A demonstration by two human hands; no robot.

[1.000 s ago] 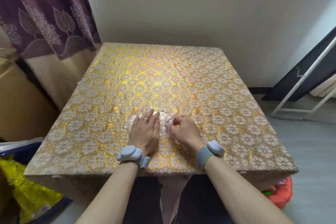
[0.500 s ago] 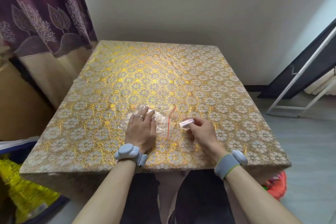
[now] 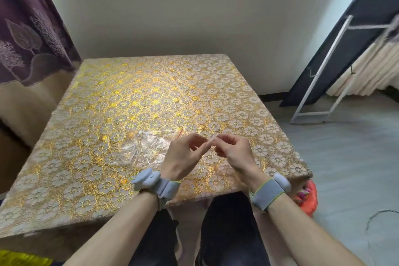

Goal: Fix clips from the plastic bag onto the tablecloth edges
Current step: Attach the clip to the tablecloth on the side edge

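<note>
A gold floral tablecloth (image 3: 151, 93) covers the table in front of me. A clear plastic bag (image 3: 146, 147) with a red seal strip lies crumpled on it, just left of my hands. Both hands are raised above the near right part of the table. My left hand (image 3: 183, 157) and my right hand (image 3: 233, 151) pinch the two ends of one small clear clip (image 3: 212, 138) between their fingertips. Whatever is left inside the bag is too faint to make out.
A purple leaf-patterned curtain (image 3: 32, 34) hangs at the left. A dark board on a white metal frame (image 3: 323, 67) leans on the wall at the right. An orange bag (image 3: 307, 196) sits on the floor by the table's near right corner.
My right hand drew a clip out of the bag and lifted it. My left hand left the bag and came up to hold the clip too. The view swung right.
</note>
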